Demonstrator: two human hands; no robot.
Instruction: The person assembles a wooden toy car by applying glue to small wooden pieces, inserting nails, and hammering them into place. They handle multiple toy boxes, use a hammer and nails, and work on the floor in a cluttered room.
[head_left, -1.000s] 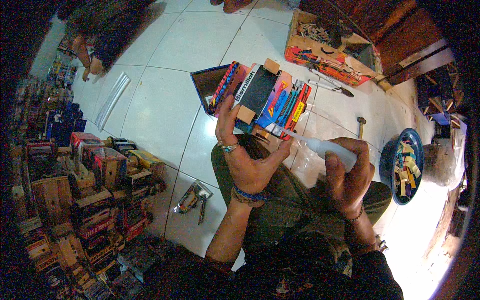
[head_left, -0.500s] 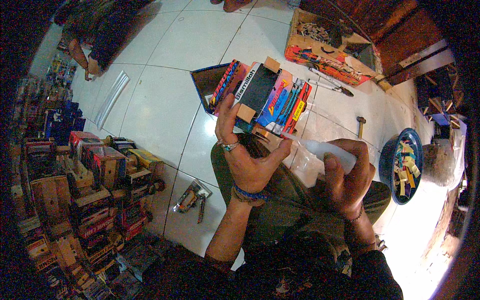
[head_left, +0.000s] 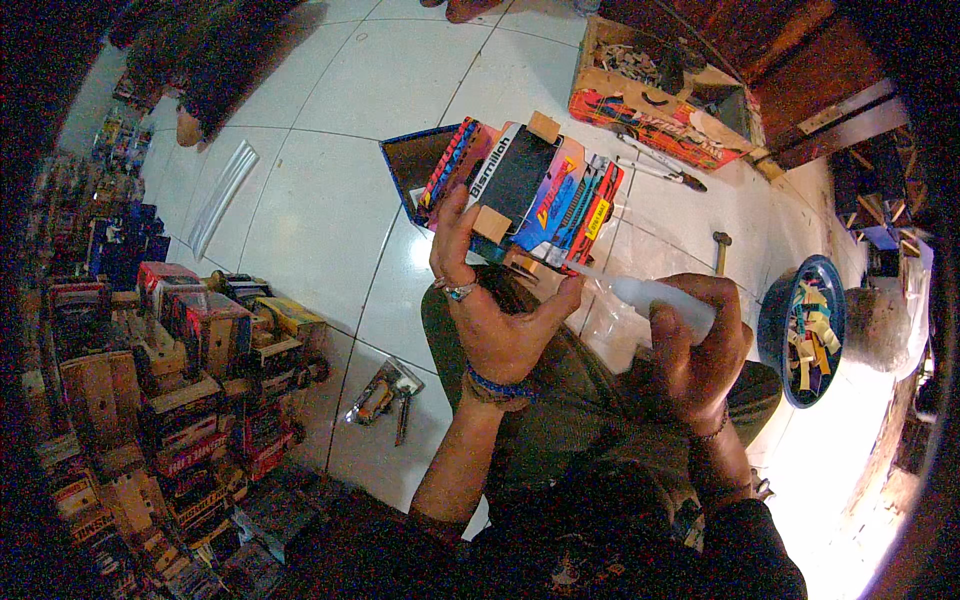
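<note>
My left hand (head_left: pixel 500 325) grips the near side of a brightly printed wooden toy truck (head_left: pixel 570 200), fingers at its left and thumb by its lower right edge. The truck is tilted above my lap, with a black panel and small bare wood blocks on its upper face. My right hand (head_left: pixel 695 350) is wrapped round a white squeeze bottle (head_left: pixel 670 305), which lies slanted with its thin nozzle pointing left. The nozzle tip is at the truck's lower edge, near my left thumb. Whether anything comes out of it, I cannot tell.
Several similar toy trucks (head_left: pixel 190 390) crowd the floor at the left. A cardboard box (head_left: pixel 660 120) of small pieces stands far right. A dark basin (head_left: pixel 765 345) holds coloured strips. A hammer (head_left: pixel 721 250), pens (head_left: pixel 665 165) and a cutting tool (head_left: pixel 385 400) lie on tiles. Another person (head_left: pixel 200 60) sits far left.
The other person's hand at the far left has drawn back from the floor. My hands, the truck and the bottle have barely shifted.
</note>
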